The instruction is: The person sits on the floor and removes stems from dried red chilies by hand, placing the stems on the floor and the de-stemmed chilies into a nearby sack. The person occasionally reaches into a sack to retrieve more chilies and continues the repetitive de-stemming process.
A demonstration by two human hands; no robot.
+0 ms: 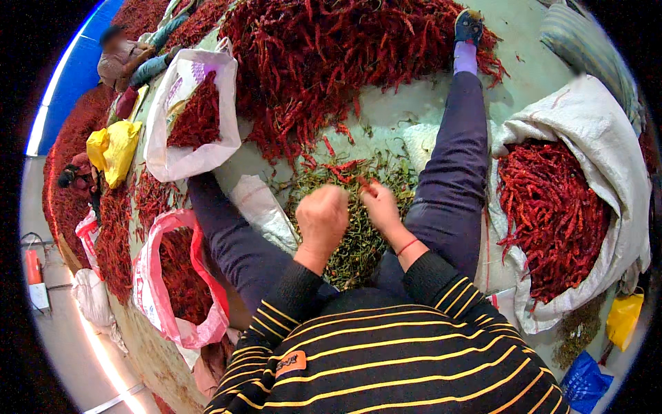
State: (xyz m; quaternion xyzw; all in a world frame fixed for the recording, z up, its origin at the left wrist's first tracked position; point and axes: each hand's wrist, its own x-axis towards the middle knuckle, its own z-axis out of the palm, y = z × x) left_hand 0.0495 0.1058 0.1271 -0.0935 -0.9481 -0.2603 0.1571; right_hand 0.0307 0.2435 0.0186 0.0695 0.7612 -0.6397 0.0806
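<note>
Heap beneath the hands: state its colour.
The heap is mostly green, with darker and yellowish bits mixed in; it shows best in the head view.

The right fingers (373,194) are blurred; whether the left hand (323,212) holds anything is hidden.

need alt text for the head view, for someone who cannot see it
A person sits with left hand and right hand close together above greenish stalks piled between spread legs. Beyond lies a large heap of red chillies, and open sacks of chillies flank the person on both sides.
</note>
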